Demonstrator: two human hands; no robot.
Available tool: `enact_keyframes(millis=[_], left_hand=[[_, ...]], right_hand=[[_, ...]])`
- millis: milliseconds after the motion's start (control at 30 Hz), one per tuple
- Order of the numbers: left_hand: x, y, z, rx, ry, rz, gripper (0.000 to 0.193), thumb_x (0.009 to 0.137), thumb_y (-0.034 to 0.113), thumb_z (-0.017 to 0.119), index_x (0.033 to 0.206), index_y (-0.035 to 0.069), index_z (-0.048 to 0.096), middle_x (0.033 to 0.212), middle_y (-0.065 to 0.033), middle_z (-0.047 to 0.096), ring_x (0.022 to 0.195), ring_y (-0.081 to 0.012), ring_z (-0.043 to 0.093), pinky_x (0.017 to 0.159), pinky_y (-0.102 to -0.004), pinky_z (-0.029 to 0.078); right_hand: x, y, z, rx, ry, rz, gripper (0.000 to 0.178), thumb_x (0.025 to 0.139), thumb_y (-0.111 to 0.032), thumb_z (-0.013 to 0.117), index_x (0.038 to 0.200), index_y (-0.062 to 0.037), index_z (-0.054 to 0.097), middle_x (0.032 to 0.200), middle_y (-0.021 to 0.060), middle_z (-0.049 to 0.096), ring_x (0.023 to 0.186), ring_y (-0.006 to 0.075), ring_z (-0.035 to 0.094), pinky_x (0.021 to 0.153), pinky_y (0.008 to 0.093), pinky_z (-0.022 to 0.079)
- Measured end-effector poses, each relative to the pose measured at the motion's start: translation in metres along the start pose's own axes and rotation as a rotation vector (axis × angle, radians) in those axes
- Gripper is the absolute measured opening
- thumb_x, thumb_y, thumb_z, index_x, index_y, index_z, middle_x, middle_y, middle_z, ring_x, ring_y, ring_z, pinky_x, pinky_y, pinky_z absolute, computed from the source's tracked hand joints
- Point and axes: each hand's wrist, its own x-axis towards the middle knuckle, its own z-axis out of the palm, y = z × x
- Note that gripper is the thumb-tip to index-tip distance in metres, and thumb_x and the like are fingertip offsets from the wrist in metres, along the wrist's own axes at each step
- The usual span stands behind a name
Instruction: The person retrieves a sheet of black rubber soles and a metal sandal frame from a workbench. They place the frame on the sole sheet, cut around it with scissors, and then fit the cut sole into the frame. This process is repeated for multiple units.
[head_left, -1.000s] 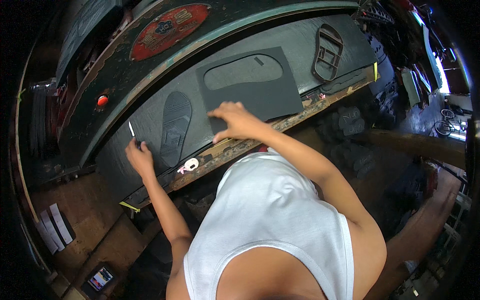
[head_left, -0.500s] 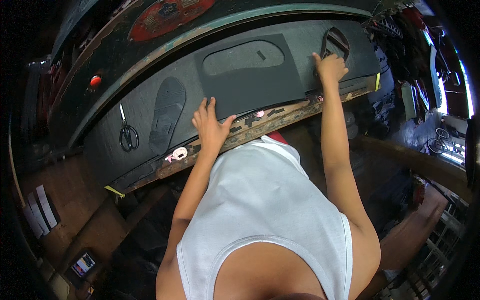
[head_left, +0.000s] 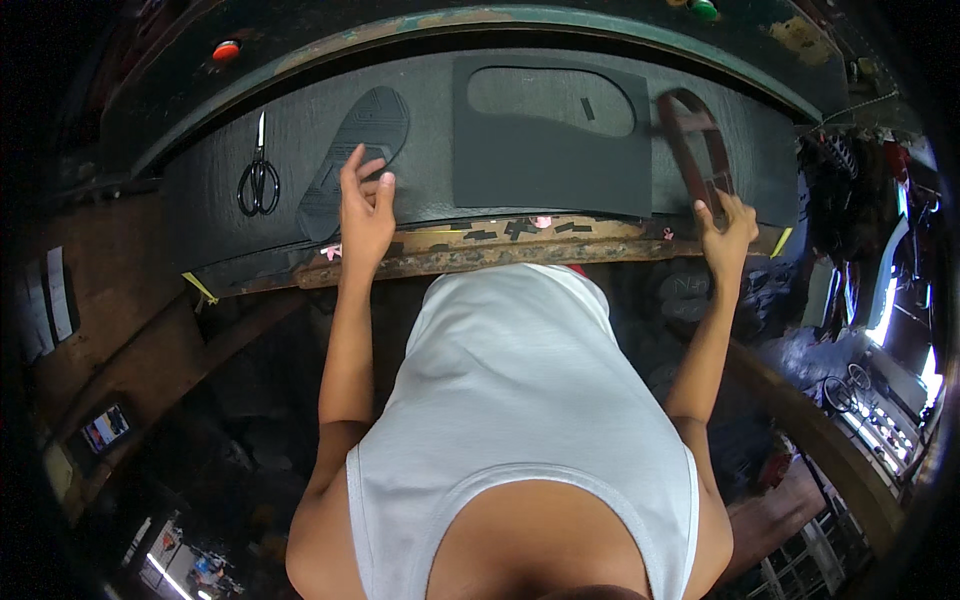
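At the right of the black board, my right hand (head_left: 728, 228) pinches the near end of a brown sole-shaped cutting die (head_left: 683, 152), slightly blurred. My left hand (head_left: 366, 218) has its fingers apart and holds nothing. It is over the near part of a black shoe sole (head_left: 365, 122), hiding some of it; I cannot tell whether it touches. Between my hands lies a black foam sheet (head_left: 550, 167) with a sole-shaped opening at its far side. A small dark strip (head_left: 588, 108) shows inside that opening.
Black-handled scissors (head_left: 259, 185) lie left of the sole, on the black board (head_left: 428, 150). Small black offcuts (head_left: 520, 230) litter the wooden front ledge (head_left: 440, 262). Beyond stands a dark machine body with an orange button (head_left: 227, 49) and a green button (head_left: 704, 9).
My right hand has taken hold of the die's near end and come nearer. My left hand has left the foam sheet and moved left to the sole. The head view has shifted.
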Motion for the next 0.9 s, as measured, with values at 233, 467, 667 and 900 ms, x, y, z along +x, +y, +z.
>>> enact_keyframes(millis=[233,467,667,900], left_hand=[[0.022,0.005,0.048,0.045,-0.328,0.379,0.099,0.075,0.021,0.088,0.155,0.006,0.031,0.155,-0.0216,0.036,0.147,-0.0361,0.034,0.119,-0.0469,0.032],[0.037,-0.006,0.065,0.376,-0.600,0.632,0.066,0.070,0.020,0.090,0.126,0.007,0.058,0.155,-0.0237,0.040,0.144,-0.0437,0.037,0.117,-0.0483,0.035],[0.049,-0.005,0.059,0.319,-0.609,0.577,0.031,0.069,0.010,0.087,0.085,0.003,0.062,0.149,-0.0264,0.051,0.133,-0.0410,0.055,0.104,-0.0424,0.048],[0.064,-0.014,0.060,0.335,-0.631,0.646,0.027,0.069,0.008,0.084,0.084,0.004,0.062,0.148,-0.0286,0.051,0.132,-0.0448,0.055,0.105,-0.0435,0.046]], right_hand=[[0.017,-0.081,0.011,0.178,-0.136,-0.573,0.039,0.078,-0.026,0.079,0.113,-0.0106,0.073,0.102,0.0064,0.065,0.112,0.0278,0.056,0.107,0.0481,0.033],[0.010,-0.094,0.061,0.372,-0.080,-0.661,0.047,0.075,-0.019,0.081,0.120,-0.0125,0.070,0.114,0.0078,0.062,0.116,0.0285,0.055,0.107,0.0483,0.036],[-0.037,-0.059,0.073,0.335,0.017,0.001,0.094,0.063,-0.047,0.090,0.141,-0.0056,0.058,0.112,0.0120,0.053,0.109,0.0300,0.051,0.100,0.0422,0.041],[-0.053,-0.048,0.095,0.408,0.008,0.102,0.104,0.056,-0.050,0.092,0.144,-0.0067,0.056,0.112,0.0117,0.052,0.106,0.0293,0.048,0.099,0.0410,0.039]])
